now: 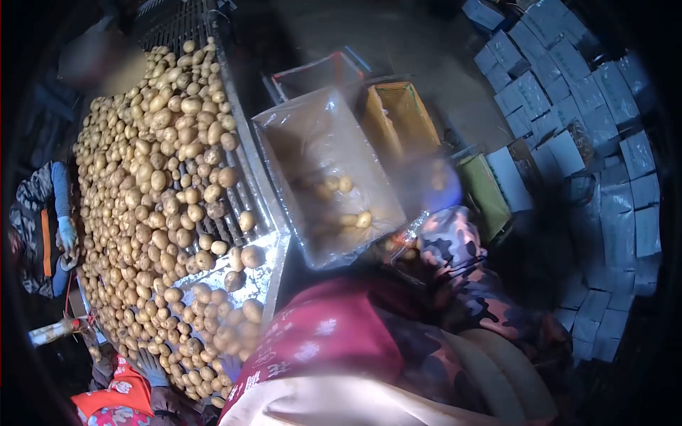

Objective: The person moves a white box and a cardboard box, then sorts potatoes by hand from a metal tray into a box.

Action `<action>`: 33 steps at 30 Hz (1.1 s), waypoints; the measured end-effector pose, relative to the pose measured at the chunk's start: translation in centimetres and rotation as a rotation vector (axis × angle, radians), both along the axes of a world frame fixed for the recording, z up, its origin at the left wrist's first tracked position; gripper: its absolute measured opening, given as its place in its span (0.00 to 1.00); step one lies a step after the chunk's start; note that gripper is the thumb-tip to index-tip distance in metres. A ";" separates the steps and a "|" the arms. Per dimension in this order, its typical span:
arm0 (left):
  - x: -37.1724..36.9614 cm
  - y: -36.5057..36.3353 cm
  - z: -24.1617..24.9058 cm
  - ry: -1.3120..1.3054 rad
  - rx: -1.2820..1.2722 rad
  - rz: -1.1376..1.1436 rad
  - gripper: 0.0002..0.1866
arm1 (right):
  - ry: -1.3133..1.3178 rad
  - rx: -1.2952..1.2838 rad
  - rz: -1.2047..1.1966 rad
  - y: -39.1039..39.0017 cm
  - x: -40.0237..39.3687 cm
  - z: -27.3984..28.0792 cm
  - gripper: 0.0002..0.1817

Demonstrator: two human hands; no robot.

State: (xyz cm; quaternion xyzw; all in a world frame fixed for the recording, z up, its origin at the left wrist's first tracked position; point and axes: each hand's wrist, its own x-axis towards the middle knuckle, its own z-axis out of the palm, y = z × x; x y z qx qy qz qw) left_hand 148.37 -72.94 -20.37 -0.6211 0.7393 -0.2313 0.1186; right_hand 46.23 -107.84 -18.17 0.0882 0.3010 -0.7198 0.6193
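My right hand [442, 186], in a blue glove, is smeared by motion beside a lined box [295, 135]; a blurred pale shape shows at it, and its fingers cannot be made out. Several potatoes [345, 184] lie inside that box. Low on the sorting table, a blurred purple-blue patch of my left hand [231, 366] shows among potatoes [220, 330], its fingers hidden. Many more potatoes [153, 177] cover the table, whose metal edge [245, 135] runs beside the box.
A yellow crate [408, 117], another lined container [312, 74] and a green-lined crate [484, 192] stand near the box. Stacked cartons [604, 106] fill the right side. Co-workers are at the left [42, 213] and lower left [121, 390]; a blurred person is at the top left.
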 end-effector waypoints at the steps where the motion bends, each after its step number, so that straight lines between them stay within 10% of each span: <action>1: -0.1 -0.4 0.3 -0.032 -0.003 -0.013 0.29 | 0.078 0.041 -0.107 0.9 -2.7 -0.7 0.13; 9: -32.3 5.7 -7.6 0.528 -0.164 0.271 0.31 | 0.762 0.302 -0.207 2.4 -8.0 -5.0 0.27; 13: -37.8 5.1 -4.0 0.736 -0.151 0.229 0.29 | 1.026 0.072 0.275 -4.7 8.1 2.4 0.31; 15: -39.6 3.5 0.1 0.807 -0.130 0.269 0.25 | 1.674 -0.593 0.507 -10.2 12.7 -3.7 0.23; 18: -40.8 2.9 0.5 0.770 -0.327 0.198 0.23 | 2.131 -1.153 0.385 -9.4 28.4 6.5 0.24; 26: -40.8 2.8 2.5 0.883 -0.254 0.278 0.28 | 2.709 -1.204 0.343 -11.0 52.0 6.3 0.40; 29: -40.1 2.7 2.1 1.136 -0.381 0.295 0.30 | 2.400 -1.077 1.110 -6.1 58.0 9.7 0.45; 32: -37.6 0.0 5.8 1.205 -0.339 0.409 0.25 | 2.426 -1.380 0.914 -1.6 61.5 -0.1 0.37; 33: -36.7 -1.6 7.0 1.363 -0.361 0.408 0.27 | 1.876 -1.380 1.156 -0.2 59.9 -2.9 0.35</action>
